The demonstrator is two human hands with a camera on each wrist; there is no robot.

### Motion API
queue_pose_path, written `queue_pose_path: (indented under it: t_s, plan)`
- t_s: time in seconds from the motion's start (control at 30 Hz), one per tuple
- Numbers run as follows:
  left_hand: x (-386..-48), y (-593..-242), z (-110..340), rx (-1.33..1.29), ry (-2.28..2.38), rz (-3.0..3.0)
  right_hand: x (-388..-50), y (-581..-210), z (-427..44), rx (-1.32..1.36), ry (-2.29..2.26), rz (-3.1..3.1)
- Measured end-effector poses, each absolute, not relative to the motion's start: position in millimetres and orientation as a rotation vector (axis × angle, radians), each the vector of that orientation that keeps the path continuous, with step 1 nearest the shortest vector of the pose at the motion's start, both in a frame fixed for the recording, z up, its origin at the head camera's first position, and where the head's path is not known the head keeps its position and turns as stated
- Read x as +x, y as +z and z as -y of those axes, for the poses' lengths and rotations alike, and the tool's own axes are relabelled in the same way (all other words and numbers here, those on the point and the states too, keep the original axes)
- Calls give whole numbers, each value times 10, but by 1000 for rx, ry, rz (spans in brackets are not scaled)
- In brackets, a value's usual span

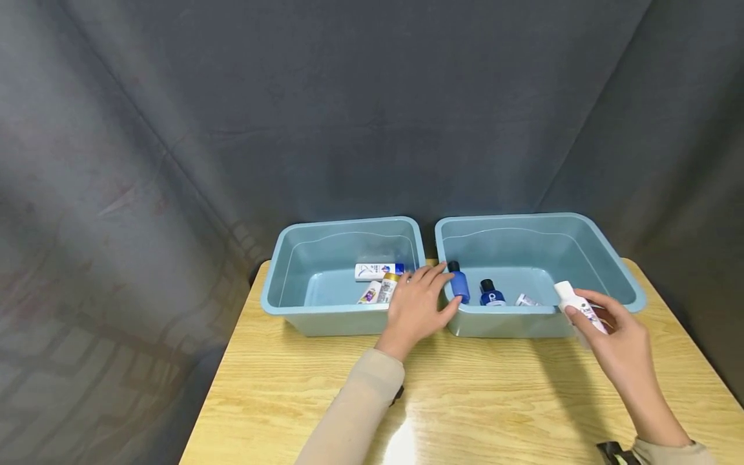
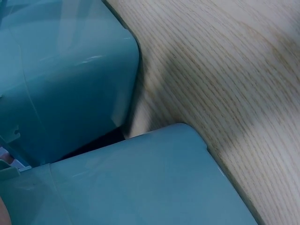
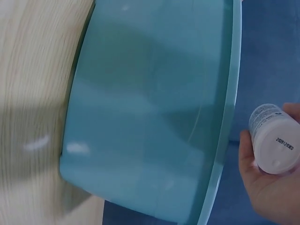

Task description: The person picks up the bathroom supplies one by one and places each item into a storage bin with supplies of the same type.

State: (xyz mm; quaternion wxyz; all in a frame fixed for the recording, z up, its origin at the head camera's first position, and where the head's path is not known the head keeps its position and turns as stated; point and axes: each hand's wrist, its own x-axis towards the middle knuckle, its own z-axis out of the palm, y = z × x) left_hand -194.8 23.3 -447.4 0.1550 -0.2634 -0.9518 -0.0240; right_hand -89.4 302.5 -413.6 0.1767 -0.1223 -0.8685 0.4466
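My left hand reaches over the left rim of the right-hand bin, pinching a blue bottle with a black cap between thumb and fingers. Only a sliver of that hand shows in the left wrist view. Near the bin's front right corner, my right hand grips a small white bottle, tilted, with a white cap and printed label. Its white bottom faces the right wrist camera. Inside the right-hand bin lie a dark blue bottle and a small white item, partly hidden by the front wall.
Beside it stands a matching blue bin, holding a white and blue bottle, a gold-capped bottle and a white container. Both bins are on a wooden table. Dark curtain hangs behind.
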Motion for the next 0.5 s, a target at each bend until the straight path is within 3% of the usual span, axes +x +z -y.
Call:
queue_pose_path:
  t_s: [0.5]
  plan:
    - [-1927, -4456, -230, -741, -78, 2745, -1051, -4052, -3147, -256, 1120, 2517]
